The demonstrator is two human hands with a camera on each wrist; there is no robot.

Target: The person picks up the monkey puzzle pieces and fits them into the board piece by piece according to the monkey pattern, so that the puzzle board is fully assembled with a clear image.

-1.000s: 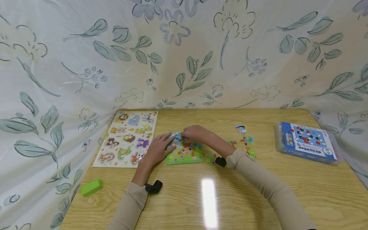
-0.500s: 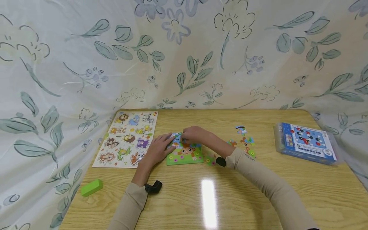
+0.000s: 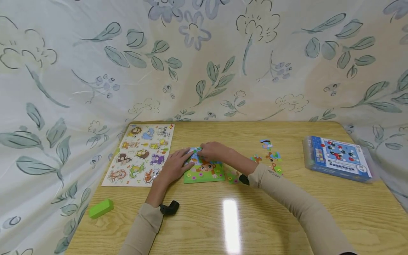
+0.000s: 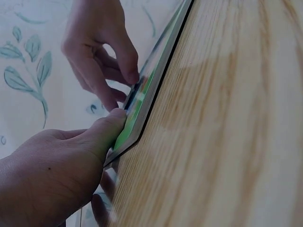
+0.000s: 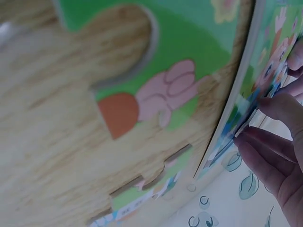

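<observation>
A monkey jigsaw board (image 3: 204, 177) with a green, flowered lower part lies mid-table. My left hand (image 3: 173, 165) rests along its left side with fairly straight fingers. In the left wrist view the left thumb (image 4: 111, 124) presses on the board's face near the edge. Over the upper part, my right hand (image 3: 216, 151) bends its fingers and pinches a puzzle piece (image 5: 247, 122), mostly hidden between thumb and fingertips. Several loose puzzle pieces (image 3: 274, 159) lie right of the board. One of them (image 5: 165, 94) shows a pink monkey hand on green.
At the left lies a white animal puzzle board (image 3: 131, 150). A green block (image 3: 101, 208) sits near the table's left edge. A clear plastic case with a blue molecule label (image 3: 342, 156) is at the right. A floral curtain (image 3: 204, 71) hangs behind the table.
My right hand has shifted slightly left and down over the board's upper part, covering the piece more. My left hand keeps its place on the board's left side.
</observation>
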